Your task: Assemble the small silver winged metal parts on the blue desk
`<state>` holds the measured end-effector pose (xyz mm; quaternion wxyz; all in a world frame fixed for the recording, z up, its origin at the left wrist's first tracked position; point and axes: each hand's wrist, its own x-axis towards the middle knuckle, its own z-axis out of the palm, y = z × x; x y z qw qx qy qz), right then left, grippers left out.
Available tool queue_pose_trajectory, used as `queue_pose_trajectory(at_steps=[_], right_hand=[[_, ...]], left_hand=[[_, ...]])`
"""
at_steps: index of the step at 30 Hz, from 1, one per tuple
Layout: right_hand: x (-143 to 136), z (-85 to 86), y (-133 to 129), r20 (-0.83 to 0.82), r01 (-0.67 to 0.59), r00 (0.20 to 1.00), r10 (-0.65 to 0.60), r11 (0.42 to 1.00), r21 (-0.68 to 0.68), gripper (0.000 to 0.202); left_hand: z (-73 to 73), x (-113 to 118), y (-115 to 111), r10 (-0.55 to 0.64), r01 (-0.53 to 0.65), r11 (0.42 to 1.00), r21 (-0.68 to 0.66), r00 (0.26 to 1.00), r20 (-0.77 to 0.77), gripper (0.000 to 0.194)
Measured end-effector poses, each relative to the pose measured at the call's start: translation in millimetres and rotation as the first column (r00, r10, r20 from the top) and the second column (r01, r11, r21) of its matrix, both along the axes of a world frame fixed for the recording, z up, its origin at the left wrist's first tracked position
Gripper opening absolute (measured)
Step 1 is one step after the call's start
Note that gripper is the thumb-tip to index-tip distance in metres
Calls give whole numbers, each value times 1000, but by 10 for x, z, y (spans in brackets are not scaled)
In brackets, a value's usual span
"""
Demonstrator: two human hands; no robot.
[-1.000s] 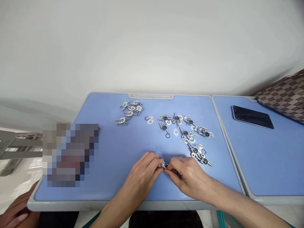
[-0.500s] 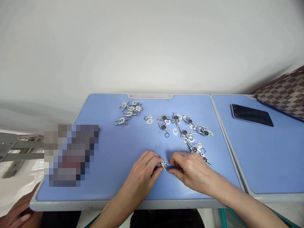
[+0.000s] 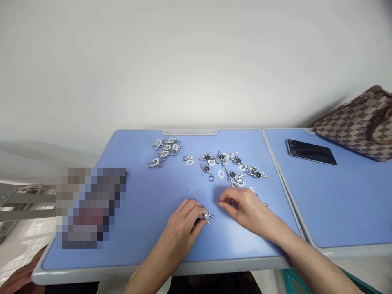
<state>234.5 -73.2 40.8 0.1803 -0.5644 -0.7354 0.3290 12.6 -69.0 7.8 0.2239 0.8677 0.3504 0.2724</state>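
Note:
Near the front of the blue desk, my left hand [image 3: 186, 220] pinches a small metal valve part [image 3: 206, 215] with prongs pointing right. To its right, my right hand [image 3: 240, 204] hovers with thumb and fingertips together; whether something tiny is between them is too small to tell. Beyond my left fingers lie a few tiny screws [image 3: 198, 192]. Metal bodies with black discs [image 3: 232, 174], flat gaskets [image 3: 221, 174] and black rings [image 3: 211, 179] are spread behind my right hand. A cluster of metal assemblies [image 3: 165, 153] sits at the back left.
A blurred-out object [image 3: 94, 204] lies on the desk's left side. On the adjoining desk [image 3: 343, 204] are a black phone [image 3: 311, 152] and a checkered bag [image 3: 355, 124]. Another person's hand [image 3: 23, 275] shows at the lower left, by the desk edge.
My right hand has drawn away from the metal part to the right and a little up. My left hand keeps its hold. The camera view has shifted slightly.

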Motion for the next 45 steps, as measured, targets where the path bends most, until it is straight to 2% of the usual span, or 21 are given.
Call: queue_pose_trajectory(at_steps=[2, 4, 12, 18, 22, 26, 29, 32, 36, 45], right_hand=[[-6, -1, 63, -42, 59, 997, -58, 998, 17, 10], [-59, -26, 127, -25, 57, 998, -55, 997, 55, 10], [-310, -138, 317, 264, -182, 957, 120, 956, 228, 18], [-410, -116, 413, 348, -277, 919, 185, 932, 234, 15], [-456, -154, 450, 326, -287, 923, 206, 932, 222, 17], [-368, -138, 369, 228, -198, 962, 151, 960, 199, 13], [-255, -61, 222, 40, -131, 991, 129, 989, 64, 8], [-196, 6, 74, -52, -114, 992, 112, 992, -49, 9], [-225, 4, -10, -84, -113, 991, 106, 990, -80, 9], [-268, 11, 62, -135, -59, 990, 36, 983, -171, 8]], left_hand=[[1, -7, -5, -3, 3, 1000, 6, 1000, 0, 12], [-3, -14, -12, -4, 4, 1000, 11, 1000, -2, 13], [-25, -28, -20, -15, 15, 1000, 6, 1000, 5, 11], [1, -27, -25, -9, 9, 999, -32, 1000, 20, 10], [27, -21, -33, 7, -6, 998, -67, 1000, 9, 9], [43, -18, -33, 6, -6, 998, -55, 1000, 8, 9], [46, -16, -29, 3, -2, 999, -39, 1000, 6, 10], [35, -13, -26, -4, 4, 999, -35, 1000, -3, 8], [18, -13, -24, -9, 8, 1000, -26, 1000, -6, 7], [27, -23, -22, -7, 6, 1000, -21, 1000, -20, 8]])
